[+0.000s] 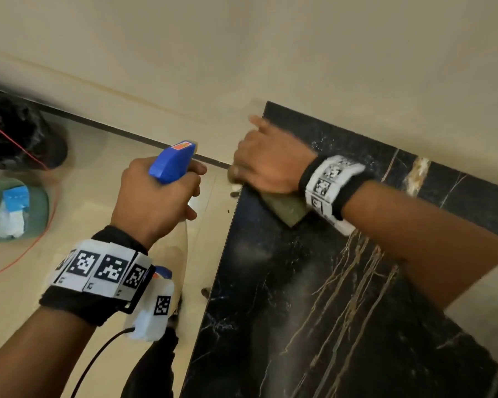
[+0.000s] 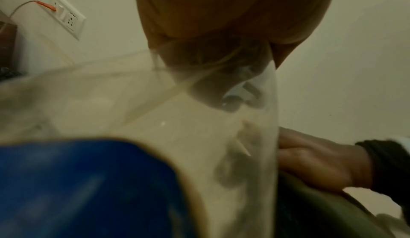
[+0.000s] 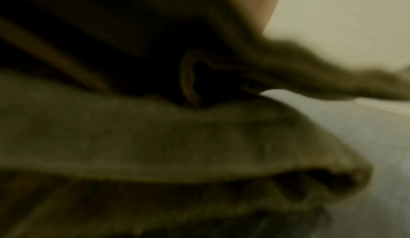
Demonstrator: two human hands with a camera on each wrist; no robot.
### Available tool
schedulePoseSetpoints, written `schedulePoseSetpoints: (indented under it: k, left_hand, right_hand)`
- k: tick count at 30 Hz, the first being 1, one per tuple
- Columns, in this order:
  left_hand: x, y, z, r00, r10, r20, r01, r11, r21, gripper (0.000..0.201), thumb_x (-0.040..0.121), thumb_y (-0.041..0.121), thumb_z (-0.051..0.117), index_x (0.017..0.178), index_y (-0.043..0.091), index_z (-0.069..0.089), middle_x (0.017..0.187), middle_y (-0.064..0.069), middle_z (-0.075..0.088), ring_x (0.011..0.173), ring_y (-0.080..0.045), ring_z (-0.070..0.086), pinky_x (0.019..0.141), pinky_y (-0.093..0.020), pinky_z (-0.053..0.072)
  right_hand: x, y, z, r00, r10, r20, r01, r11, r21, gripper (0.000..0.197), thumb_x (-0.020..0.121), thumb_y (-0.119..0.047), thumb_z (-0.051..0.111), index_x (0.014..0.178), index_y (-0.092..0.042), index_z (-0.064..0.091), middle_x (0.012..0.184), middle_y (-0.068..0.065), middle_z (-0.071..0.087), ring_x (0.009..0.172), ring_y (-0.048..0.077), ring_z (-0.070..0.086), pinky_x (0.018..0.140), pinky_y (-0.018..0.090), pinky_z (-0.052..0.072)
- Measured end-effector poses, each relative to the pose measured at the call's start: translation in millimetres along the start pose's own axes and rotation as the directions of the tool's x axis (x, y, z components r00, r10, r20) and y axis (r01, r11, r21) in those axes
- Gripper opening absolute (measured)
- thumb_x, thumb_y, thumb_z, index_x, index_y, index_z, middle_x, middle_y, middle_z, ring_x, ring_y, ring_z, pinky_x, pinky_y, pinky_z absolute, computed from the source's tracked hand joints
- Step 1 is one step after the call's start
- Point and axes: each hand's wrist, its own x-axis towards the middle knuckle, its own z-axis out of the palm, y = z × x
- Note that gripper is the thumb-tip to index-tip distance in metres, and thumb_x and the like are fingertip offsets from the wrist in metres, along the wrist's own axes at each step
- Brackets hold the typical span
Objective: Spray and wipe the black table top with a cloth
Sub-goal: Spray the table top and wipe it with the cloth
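The black marble table top (image 1: pixel 299 311) with gold veins fills the right half of the head view. At its far left corner my right hand (image 1: pixel 266 165) grips a bunched olive cloth (image 1: pixel 288 209) and presses it on the stone, motion-blurred. The cloth (image 3: pixel 177 136) fills the right wrist view. Left of the table, over the floor, my left hand (image 1: pixel 156 196) holds a spray bottle by its neck, its blue trigger head (image 1: pixel 173 163) pointing away. In the left wrist view the bottle's translucent body (image 2: pixel 199 136) blocks the centre, with my right hand (image 2: pixel 315 159) and the cloth (image 2: pixel 310 199) beyond.
Beige floor tiles (image 1: pixel 84 182) lie left of the table, and a cream wall (image 1: pixel 270 53) runs behind it. A green basin (image 1: pixel 38 202) holding a white and blue item, a black bag (image 1: pixel 18 133) and an orange wire (image 1: pixel 26 156) sit at far left. A wall socket (image 2: pixel 60 12) has an orange plug.
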Motion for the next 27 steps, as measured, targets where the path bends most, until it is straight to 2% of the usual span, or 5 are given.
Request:
schedulePoseSetpoints:
  k: [7,13,19,24,27]
  left_hand:
    - [-9.6,-8.5,-0.7,0.999,-0.049,-0.005,0.049,0.998,-0.025,0.031,0.092,0.012,0.061,0.087,0.043,0.062,0.091,-0.006,0.074,0.053,-0.022,0.070,0.055,-0.033,0.060]
    - [-9.6,-3.1,0.2,0.999,-0.035,0.000,0.035,0.999,-0.033,0.031,0.093,0.014,0.061,0.087,0.045,0.062,0.090,-0.006,0.074,0.053,-0.021,0.070,0.059,-0.037,0.061]
    - [-5.0,9.1,1.2,0.999,-0.049,0.010,0.049,0.997,-0.062,0.023,0.092,0.014,0.062,0.087,0.036,0.067,0.089,-0.005,0.075,0.052,-0.023,0.070,0.053,-0.030,0.058]
    - [2.5,18.8,4.4,0.998,-0.038,0.044,0.039,0.999,-0.025,0.016,0.092,0.014,0.061,0.083,0.025,0.068,0.091,-0.004,0.075,0.052,-0.022,0.070,0.050,-0.024,0.056]
    - [5.6,25.2,10.8,0.997,-0.016,0.078,0.016,1.000,-0.008,0.018,0.093,0.015,0.061,0.080,0.026,0.067,0.090,-0.005,0.075,0.051,-0.022,0.070,0.048,-0.021,0.053]
  right_hand:
    - [9.8,40.8,10.0,0.984,0.159,-0.076,-0.154,0.985,0.077,0.054,0.101,-0.054,0.023,0.130,-0.022,0.057,0.136,-0.005,0.058,0.146,0.020,0.031,0.124,0.049,0.008]
    - [20.8,30.6,19.8,0.871,0.472,-0.135,-0.429,0.866,0.257,0.059,0.105,-0.046,0.026,0.153,-0.014,0.035,0.164,0.002,0.025,0.152,0.028,0.019,0.124,0.047,0.012]
    - [8.6,26.5,30.6,0.687,0.695,-0.213,-0.552,0.690,0.469,0.054,0.105,-0.040,0.026,0.147,-0.011,0.042,0.150,0.008,0.048,0.139,0.026,0.042,0.122,0.048,0.018]
    - [-44.6,61.2,35.8,0.567,0.815,-0.119,-0.704,0.554,0.444,0.050,0.105,-0.037,0.024,0.119,-0.004,0.058,0.118,0.019,0.062,0.110,0.038,0.056,0.113,0.050,0.030]
    - [-67.0,75.0,36.4,0.523,0.851,-0.047,-0.772,0.496,0.398,0.049,0.105,-0.034,0.023,0.124,-0.003,0.056,0.120,0.023,0.063,0.112,0.038,0.056,0.117,0.051,0.025]
